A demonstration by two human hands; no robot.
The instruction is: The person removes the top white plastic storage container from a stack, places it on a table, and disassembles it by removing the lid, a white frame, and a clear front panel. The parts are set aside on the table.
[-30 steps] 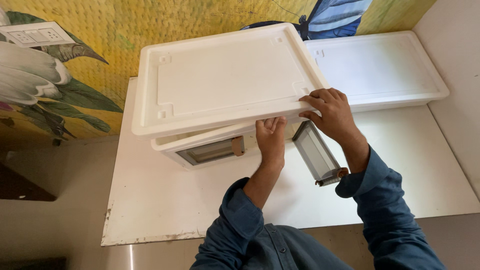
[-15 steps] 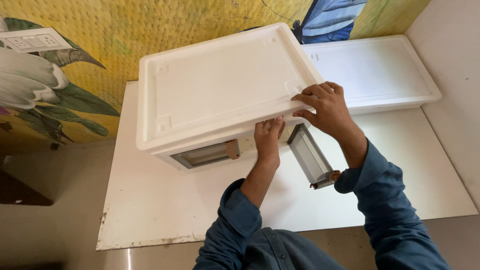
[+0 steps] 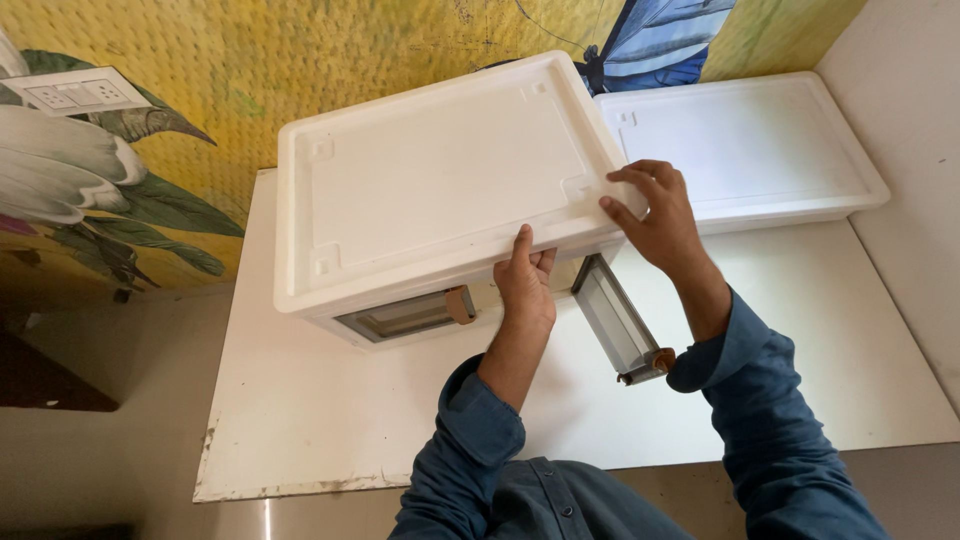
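Two white boxes, two hands, one table
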